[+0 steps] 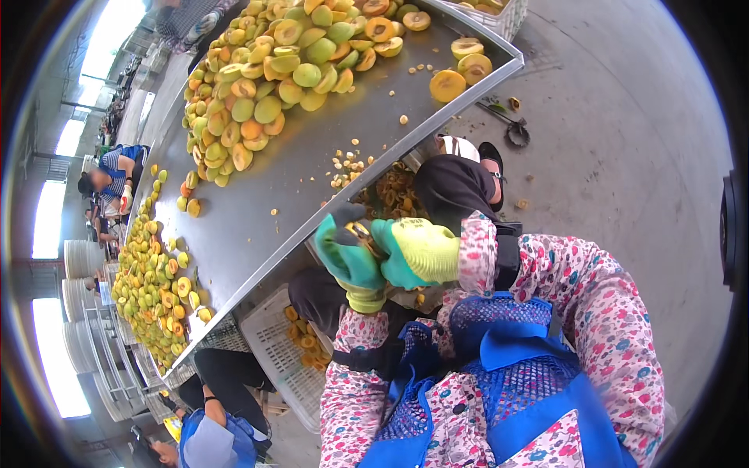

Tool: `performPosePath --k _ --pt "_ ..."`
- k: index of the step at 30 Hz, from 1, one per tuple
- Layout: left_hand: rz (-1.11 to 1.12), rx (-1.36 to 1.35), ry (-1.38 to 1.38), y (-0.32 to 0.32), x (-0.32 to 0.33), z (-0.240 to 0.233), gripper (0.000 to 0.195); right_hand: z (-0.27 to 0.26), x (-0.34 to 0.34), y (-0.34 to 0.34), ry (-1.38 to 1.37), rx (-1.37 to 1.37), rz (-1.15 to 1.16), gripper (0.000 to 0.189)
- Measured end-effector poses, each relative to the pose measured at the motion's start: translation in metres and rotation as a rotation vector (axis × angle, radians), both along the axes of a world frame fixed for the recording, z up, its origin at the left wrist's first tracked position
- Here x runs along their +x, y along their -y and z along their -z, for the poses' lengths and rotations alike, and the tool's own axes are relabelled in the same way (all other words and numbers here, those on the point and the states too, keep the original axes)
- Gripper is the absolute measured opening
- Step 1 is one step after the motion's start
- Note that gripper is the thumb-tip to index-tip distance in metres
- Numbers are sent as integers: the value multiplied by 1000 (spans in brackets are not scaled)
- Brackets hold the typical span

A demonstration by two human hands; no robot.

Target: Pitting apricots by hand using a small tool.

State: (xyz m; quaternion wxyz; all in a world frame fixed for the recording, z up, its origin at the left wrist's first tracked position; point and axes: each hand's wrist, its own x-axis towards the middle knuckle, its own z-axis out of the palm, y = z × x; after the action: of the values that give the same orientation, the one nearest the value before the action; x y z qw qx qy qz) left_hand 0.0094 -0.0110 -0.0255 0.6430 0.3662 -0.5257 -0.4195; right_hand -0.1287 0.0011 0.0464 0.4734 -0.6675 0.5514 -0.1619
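Observation:
My left hand (353, 257), in a green and yellow coated glove with dark fingertips, curls around a small yellow and dark object (358, 231) just off the steel table's (316, 225) near edge. Against it presses my right hand (415, 250) in a matching glove; its fingertips are hidden, and whether it grips the same object cannot be told. Beyond the rim, a large heap of halved yellow-green stone fruit (269, 108) lies on the table. Pale kernels (346, 169) are scattered near the rim. Several fruit halves (448, 86) sit at the right corner.
Below the table, a white plastic crate (275, 345) holds fruit halves, beside dark-trousered legs. Orange-brown pieces (398, 190) lie under the rim. A second fruit heap (155, 281) covers the table's left end. Co-workers sit at the left and lower left. Another crate (506, 20) stands beyond the corner.

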Motion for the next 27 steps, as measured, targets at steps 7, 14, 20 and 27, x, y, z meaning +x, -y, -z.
performPosePath --k 7,14,20,27 --pt "-46 499 65 -3 -14 -26 38 36 1 -2 -84 -204 -105 35" --pt "68 218 559 1 -13 -14 49 31 -10 -7 -79 -74 -64 30" --pt "307 773 -238 11 -3 -21 48 43 -7 -10 -112 -187 -80 25" --pt "-112 115 654 7 2 7 37 26 -5 -2 -49 -3 -43 29"
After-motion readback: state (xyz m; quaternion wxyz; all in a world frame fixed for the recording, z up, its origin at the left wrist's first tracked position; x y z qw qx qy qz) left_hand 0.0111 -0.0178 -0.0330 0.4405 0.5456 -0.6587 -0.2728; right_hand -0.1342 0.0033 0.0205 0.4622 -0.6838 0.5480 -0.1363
